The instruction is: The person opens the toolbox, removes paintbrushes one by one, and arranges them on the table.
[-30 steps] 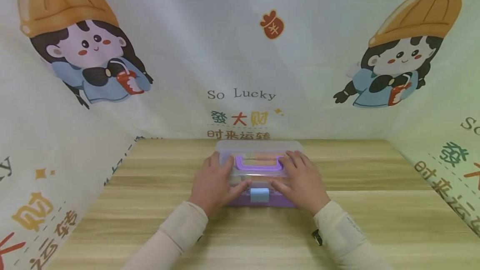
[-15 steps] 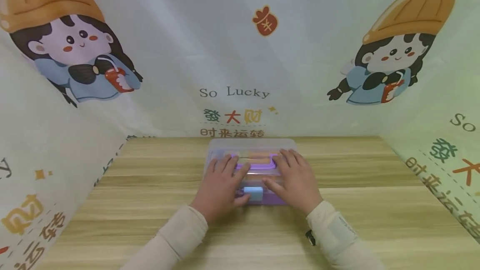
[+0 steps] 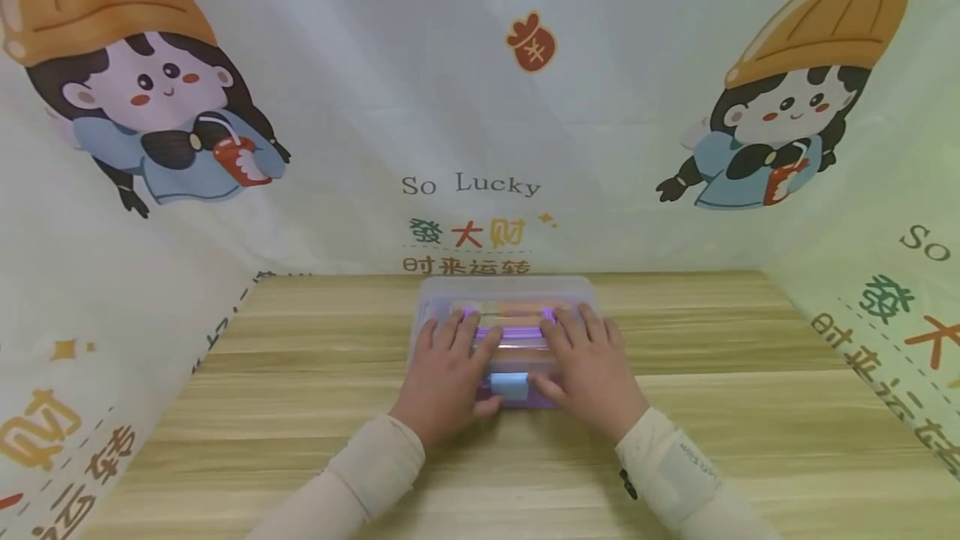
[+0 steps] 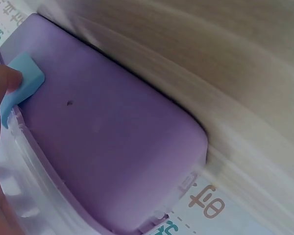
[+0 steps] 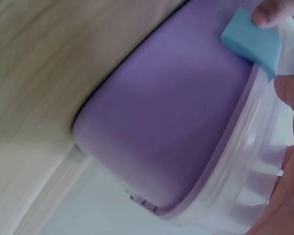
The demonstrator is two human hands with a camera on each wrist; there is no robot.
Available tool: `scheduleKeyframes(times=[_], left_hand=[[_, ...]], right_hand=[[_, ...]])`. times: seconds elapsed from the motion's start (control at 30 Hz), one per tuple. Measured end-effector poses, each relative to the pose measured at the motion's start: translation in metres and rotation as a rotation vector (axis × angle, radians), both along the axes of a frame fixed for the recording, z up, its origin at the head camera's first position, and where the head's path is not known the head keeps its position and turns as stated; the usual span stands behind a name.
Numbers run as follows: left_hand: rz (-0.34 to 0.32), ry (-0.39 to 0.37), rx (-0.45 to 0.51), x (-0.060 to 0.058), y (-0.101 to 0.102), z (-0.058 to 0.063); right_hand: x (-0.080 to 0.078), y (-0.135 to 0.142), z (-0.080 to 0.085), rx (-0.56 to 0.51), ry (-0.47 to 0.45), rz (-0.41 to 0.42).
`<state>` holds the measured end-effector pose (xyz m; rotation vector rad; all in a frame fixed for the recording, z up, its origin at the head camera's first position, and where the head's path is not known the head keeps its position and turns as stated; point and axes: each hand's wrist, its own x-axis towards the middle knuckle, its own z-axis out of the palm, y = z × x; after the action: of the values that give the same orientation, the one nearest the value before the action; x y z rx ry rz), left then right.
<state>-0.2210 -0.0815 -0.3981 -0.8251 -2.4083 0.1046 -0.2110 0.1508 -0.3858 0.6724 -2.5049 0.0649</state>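
Observation:
A storage box with a purple base [image 4: 108, 132] and a clear lid [image 3: 510, 287] stands on the table in front of me. A blue latch [image 3: 510, 386] sits at the middle of its front. My left hand [image 3: 447, 382] rests on the left of the lid, fingers spread. Its thumb touches the latch in the left wrist view. On the right of the lid lies my right hand [image 3: 596, 373], fingers stretched forward, with the thumb by the latch's edge. Between the hands shows part of a purple carrying handle [image 3: 513, 332]. Orange and pale contents show through the lid, their kind unclear.
The wood-grain table [image 3: 750, 440] extends on both sides of the box. A printed cloth backdrop [image 3: 630, 107] rises behind the table and along both sides, close to the box's back.
My left hand has shifted, its thumb coming down from the lid to the latch. The right thumb has also moved lower, to the latch's edge. The box stays on the table.

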Motion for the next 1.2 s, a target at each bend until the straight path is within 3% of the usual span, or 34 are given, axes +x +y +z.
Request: scheduleKeyframes(times=[0.5, 0.77, 1.2], left_hand=[[0.065, 0.022, -0.078, 0.001, 0.012, 0.001], [0.094, 0.037, -0.133, -0.002, 0.016, -0.006], [0.111, 0.057, -0.130, 0.001, 0.016, -0.007]], right_hand=[[0.002, -0.009, -0.009, 0.106, 0.090, -0.020], [0.001, -0.018, -0.014, 0.171, 0.138, -0.046], [0.000, -0.024, -0.022, 0.285, 0.195, -0.092]])
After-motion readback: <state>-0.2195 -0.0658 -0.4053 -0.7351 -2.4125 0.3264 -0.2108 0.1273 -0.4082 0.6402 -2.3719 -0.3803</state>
